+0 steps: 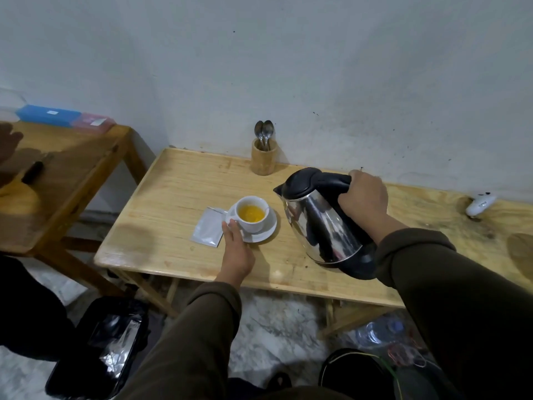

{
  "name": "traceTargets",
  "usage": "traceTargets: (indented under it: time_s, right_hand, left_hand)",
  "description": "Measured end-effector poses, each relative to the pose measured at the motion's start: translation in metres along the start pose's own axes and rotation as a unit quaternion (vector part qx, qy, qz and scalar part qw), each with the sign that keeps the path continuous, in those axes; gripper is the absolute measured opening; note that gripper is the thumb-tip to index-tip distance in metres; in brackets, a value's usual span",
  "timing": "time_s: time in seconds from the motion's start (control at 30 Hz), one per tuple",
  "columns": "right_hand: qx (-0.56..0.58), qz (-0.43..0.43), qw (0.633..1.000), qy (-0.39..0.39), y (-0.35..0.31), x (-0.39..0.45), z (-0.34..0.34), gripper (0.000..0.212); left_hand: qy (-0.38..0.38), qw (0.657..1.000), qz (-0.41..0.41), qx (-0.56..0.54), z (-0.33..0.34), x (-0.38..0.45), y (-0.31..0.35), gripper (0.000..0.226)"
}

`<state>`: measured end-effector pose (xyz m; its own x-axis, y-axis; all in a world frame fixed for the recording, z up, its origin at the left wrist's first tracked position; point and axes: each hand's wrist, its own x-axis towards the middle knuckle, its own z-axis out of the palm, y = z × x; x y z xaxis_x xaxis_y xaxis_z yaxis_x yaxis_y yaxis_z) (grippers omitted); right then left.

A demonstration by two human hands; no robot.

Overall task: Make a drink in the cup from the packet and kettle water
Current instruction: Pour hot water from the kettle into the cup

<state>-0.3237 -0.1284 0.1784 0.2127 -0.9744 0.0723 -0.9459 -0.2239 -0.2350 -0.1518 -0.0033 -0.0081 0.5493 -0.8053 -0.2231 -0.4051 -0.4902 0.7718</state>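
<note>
A white cup (251,221) holding yellow-orange liquid stands on a white saucer (266,233) on the wooden table (178,197). My left hand (236,252) rests at the saucer's near-left edge, fingertips touching the cup's handle side. A silver packet (208,228) lies flat just left of the saucer. My right hand (364,199) grips the black handle of a steel kettle (320,223), which is tilted with its spout pointing toward the cup, just to the cup's right. No water stream is visible.
A wooden holder with spoons (264,157) stands at the back by the wall. A white object (480,204) lies far right. A second wooden table (57,174) at left carries blue and pink boxes. A black bin with foil (101,347) sits on the floor below.
</note>
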Motion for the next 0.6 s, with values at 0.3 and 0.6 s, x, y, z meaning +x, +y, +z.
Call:
traceTargets:
  time_s: [0.3, 0.6]
  right_hand:
    - [0.161, 0.181, 0.967, 0.077, 0.047, -0.017, -0.006, 0.026]
    - [0.31, 0.331, 0.88, 0.143, 0.095, -0.039, -0.004, 0.021]
  left_hand:
    - [-0.017, 1.0, -0.006, 0.02, 0.015, -0.007, 0.001, 0.074]
    - [-0.045, 0.992, -0.073, 0.09, 0.032, 0.006, 0.003, 0.066]
